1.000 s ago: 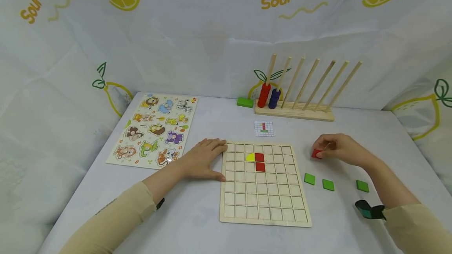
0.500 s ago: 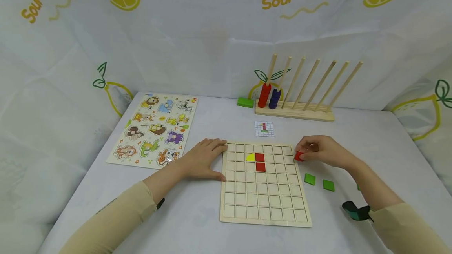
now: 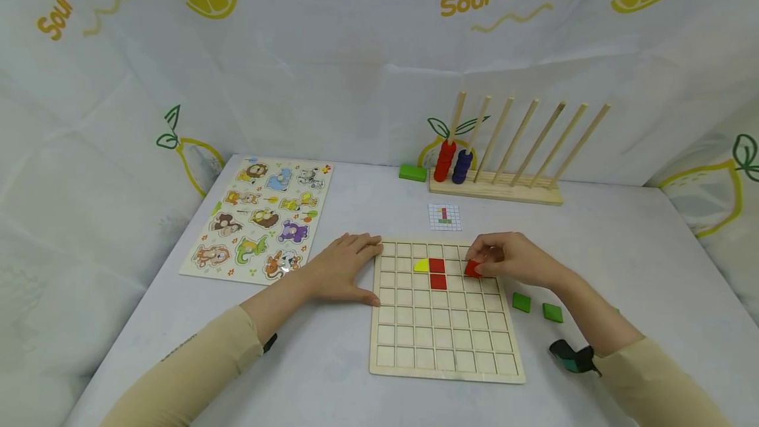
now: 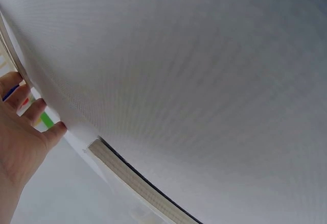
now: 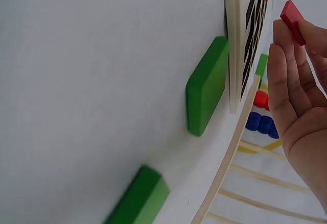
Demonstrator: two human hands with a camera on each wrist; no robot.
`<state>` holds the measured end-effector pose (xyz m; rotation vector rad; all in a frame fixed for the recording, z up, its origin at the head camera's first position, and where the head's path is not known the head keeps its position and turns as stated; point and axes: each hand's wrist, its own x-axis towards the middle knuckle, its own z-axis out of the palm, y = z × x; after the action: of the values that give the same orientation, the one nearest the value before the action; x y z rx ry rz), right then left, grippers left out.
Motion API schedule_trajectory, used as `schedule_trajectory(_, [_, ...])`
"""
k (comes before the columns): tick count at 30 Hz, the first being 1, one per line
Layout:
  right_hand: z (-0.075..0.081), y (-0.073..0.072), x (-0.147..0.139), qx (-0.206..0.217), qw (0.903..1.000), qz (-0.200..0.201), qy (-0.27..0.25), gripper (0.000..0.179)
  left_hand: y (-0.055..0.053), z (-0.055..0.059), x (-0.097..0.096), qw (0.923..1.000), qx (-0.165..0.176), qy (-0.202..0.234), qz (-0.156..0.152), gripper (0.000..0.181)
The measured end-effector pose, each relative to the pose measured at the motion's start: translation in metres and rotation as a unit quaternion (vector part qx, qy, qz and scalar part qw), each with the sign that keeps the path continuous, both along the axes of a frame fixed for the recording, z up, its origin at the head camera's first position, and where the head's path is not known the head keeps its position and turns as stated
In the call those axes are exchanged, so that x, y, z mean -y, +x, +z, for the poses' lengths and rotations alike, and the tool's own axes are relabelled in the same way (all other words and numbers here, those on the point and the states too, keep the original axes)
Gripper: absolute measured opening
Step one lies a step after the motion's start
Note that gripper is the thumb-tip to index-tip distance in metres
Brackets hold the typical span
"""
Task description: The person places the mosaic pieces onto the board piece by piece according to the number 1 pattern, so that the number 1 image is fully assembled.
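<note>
I see a red tile [image 3: 472, 269] over the right-hand columns of a gridded wooden board [image 3: 423, 336], pinched in the grip of the right hand [image 3: 516, 261], between thumb and fingers. Set in the board, left of it, are two red squares [image 3: 438, 281], one below the other, and a yellow quarter-circle [image 3: 421, 265] beside the upper one. The left hand [image 3: 340, 272] grasps nothing; its spread fingers touch the board's left edge. Right of the board I make out two green tiles [image 3: 522, 302] on the white surface [image 3: 308, 361]. Beyond it lies a small grid card [image 3: 445, 217] with coloured cells. On the backdrop [image 3: 356, 51] I read "Sour sweet" twice, in orange; the left sleeve's [image 3: 190, 374] lettering is too small to read.
</note>
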<state>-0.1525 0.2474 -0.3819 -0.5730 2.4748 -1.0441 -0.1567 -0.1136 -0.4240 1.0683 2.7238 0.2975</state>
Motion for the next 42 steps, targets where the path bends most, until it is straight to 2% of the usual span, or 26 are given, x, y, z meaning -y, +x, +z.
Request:
schedule_trajectory(14, [-0.001, 0.007, 0.039, 0.001, 0.9981, 0.057, -0.023, 0.014, 0.0, 0.0, 0.0, 1.0, -0.004, 0.005, -0.003, 0.101])
schedule_trajectory(24, [-0.003, 0.013, 0.054, 0.002, 0.9962, 0.087, 0.006, 0.013, 0.0, 0.001, 0.0, 1.0, -0.003, 0.0, -0.003, 0.102])
schedule_trajectory(35, [-0.007, 0.015, 0.058, -0.015, 0.9942, 0.105, 0.02, 0.012, 0.0, 0.001, 0.0, 1.0, -0.003, -0.001, -0.004, 0.101])
schedule_trajectory(42, [-0.007, 0.017, 0.058, -0.026, 0.9941, 0.098, 0.037, 0.012, 0.0, 0.0, 0.0, 1.0, -0.006, -0.002, -0.005, 0.102])
